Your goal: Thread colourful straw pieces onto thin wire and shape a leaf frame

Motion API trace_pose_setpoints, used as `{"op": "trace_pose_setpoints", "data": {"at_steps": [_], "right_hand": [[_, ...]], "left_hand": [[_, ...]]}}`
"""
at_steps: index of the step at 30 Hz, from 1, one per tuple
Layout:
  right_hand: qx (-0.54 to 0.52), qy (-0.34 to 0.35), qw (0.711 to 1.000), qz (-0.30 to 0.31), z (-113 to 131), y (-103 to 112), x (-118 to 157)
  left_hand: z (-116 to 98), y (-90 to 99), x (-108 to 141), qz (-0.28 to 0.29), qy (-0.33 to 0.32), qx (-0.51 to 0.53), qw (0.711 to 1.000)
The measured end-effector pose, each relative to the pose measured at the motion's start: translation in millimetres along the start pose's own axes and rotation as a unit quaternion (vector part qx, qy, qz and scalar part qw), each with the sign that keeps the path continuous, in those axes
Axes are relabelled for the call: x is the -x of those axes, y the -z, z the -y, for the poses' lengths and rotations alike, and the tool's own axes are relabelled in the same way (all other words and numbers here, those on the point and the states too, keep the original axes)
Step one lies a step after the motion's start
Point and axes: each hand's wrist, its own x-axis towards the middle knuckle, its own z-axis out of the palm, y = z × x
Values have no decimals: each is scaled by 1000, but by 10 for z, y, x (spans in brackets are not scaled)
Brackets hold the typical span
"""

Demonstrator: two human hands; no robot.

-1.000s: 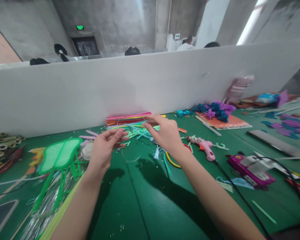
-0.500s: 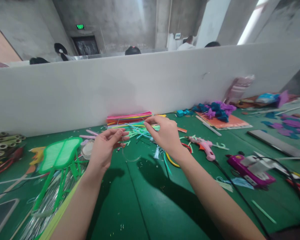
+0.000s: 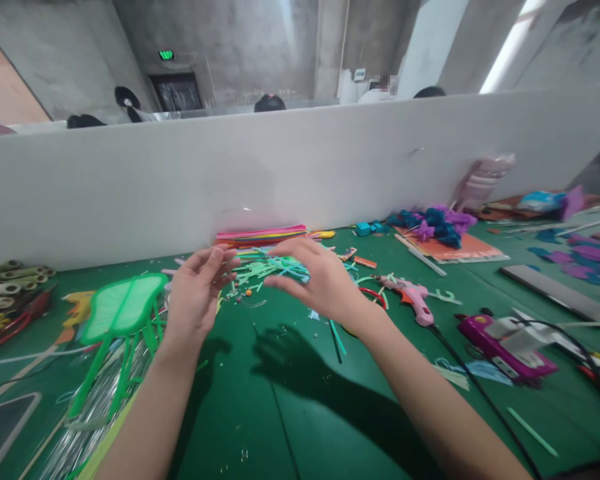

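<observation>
My left hand (image 3: 196,287) is raised over the green table, thumb and forefinger pinched on a thin clear thread. Parts of this thread (image 3: 253,305) show as a faint curve between the hands; most of its course is too fine to follow. To the right, my right hand (image 3: 320,280) hovers with thumb and fingers apart, and I see nothing between them. Beyond the hands lie a heap of cut green and blue strips (image 3: 275,268) and a stack of pink, red and yellow strips (image 3: 260,235). Small beads (image 3: 249,292) lie on the table near my left hand.
A green mesh piece with legs (image 3: 125,307) is at left, over silvery strips (image 3: 105,393). At right are a pink glue gun (image 3: 415,300), its cord, a purple power strip (image 3: 505,350) and purple-blue flowers (image 3: 437,223). A white partition (image 3: 155,193) stands behind; people's heads show past it.
My right hand has opened, its fingers and thumb spreading and dropping slightly. My left hand has shifted a little left. The thread's curve between the hands has changed shape. The view has moved slightly.
</observation>
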Motion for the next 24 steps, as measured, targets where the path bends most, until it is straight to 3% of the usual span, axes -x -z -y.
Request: {"op": "trace_pose_setpoints", "data": {"at_steps": [2,4,9,24], "right_hand": [[8,60,994,89,71,-50,17],[41,88,986,134,122,-129,39],[95,135,978,129,180,-257,81],[160,176,960,145,186,-283,104]], "left_hand": [[-25,10,-10,-15,-7,14,1000],[-43,16,-13,-17,-8,17,1000],[-56,13,-1,1,-3,3,1000],[-114,19,15,22,14,-5,1000]]}}
